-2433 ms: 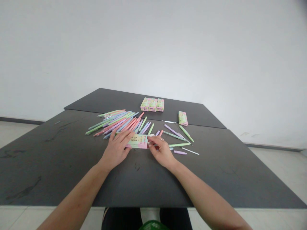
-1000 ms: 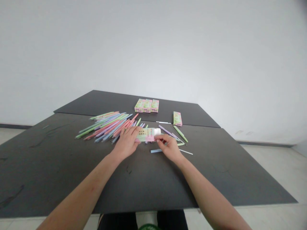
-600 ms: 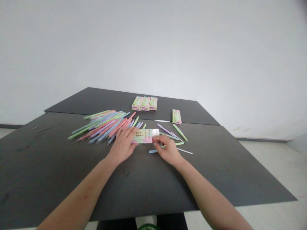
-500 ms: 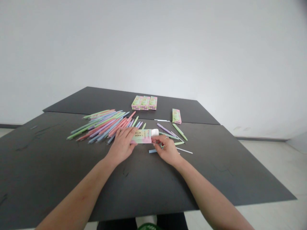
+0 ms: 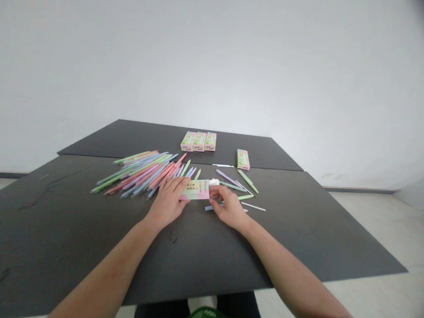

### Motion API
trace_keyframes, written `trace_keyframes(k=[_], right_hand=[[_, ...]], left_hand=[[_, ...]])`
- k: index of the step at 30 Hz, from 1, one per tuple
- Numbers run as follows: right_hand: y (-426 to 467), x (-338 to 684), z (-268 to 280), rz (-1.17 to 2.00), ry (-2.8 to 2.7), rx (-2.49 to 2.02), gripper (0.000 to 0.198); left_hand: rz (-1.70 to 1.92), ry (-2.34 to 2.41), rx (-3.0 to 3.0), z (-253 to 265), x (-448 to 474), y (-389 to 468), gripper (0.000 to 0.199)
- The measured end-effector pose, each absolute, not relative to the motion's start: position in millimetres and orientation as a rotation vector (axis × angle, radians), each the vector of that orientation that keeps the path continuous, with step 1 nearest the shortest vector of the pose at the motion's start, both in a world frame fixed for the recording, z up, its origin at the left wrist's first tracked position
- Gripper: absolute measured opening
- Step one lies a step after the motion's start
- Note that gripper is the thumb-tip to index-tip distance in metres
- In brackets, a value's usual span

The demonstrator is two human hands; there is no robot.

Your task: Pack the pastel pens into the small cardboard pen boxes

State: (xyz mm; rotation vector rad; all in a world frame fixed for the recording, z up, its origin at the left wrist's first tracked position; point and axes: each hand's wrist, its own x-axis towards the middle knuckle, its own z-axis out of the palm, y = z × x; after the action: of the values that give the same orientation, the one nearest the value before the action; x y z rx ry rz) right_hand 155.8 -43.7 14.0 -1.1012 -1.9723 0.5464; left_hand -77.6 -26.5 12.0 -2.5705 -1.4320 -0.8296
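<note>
Box (image 5: 195, 190), flat, oblong and made of card printed in pink, pale green and yellow, lies crosswise between the two hands, its printed face up, low over the table. Its left end is under the left hand (image 5: 168, 198), whose fingers are nearly straight and spread slightly across the top while the thumb lies along the near edge, holding it steady. At its right end, a white card flap (image 5: 214, 181) sticks out beside the right hand (image 5: 228, 205), which is half closed, thumb and fingertips drawn near each other at the opening; whether they pinch anything cannot be told.

Just beyond the left hand spreads a heap of slim pastel pens (image 5: 142, 173) in green, blue, purple and coral. A pale blue slender piece (image 5: 209, 208) shows partly from under the right hand. Past that hand lie a loose purple pen (image 5: 225, 177), a loose light green pen (image 5: 247, 181) and a thin white stick (image 5: 253, 206). Farther off, three matching printed boxes (image 5: 198, 141) sit side by side, with a single matching box (image 5: 243, 159) apart to their right. All rest on a dark grey, flat-topped table (image 5: 198, 260).
</note>
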Motion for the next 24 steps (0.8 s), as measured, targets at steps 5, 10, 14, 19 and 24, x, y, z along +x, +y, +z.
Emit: trace_keyframes(k=[5, 10, 14, 19, 24], right_hand=[[-44.4, 156.1, 14.9, 0.532, -1.99, -1.082, 0.03], [-44.2, 155.9, 16.3, 0.536, -1.988, -1.069, 0.032], [-44.3, 156.3, 16.8, 0.546, -1.945, -1.053, 0.03], [-44.0, 157.1, 14.4, 0.512, -1.907, -1.075, 0.027], [-42.9, 155.8, 10.1, 0.517, -1.828, -1.09, 0.023]], left_hand=[[-0.839, -1.434, -2.578, 11.7, -78.0, -26.6, 0.058], [-0.839, -1.44, -2.583, 10.3, -78.5, -26.2, 0.058], [-0.84, -1.439, -2.581, 9.5, -78.7, -25.8, 0.057], [-0.84, -1.428, -2.579, 11.0, -78.0, -26.7, 0.057], [-0.846, -1.411, -2.567, 11.4, -77.9, -28.0, 0.055]])
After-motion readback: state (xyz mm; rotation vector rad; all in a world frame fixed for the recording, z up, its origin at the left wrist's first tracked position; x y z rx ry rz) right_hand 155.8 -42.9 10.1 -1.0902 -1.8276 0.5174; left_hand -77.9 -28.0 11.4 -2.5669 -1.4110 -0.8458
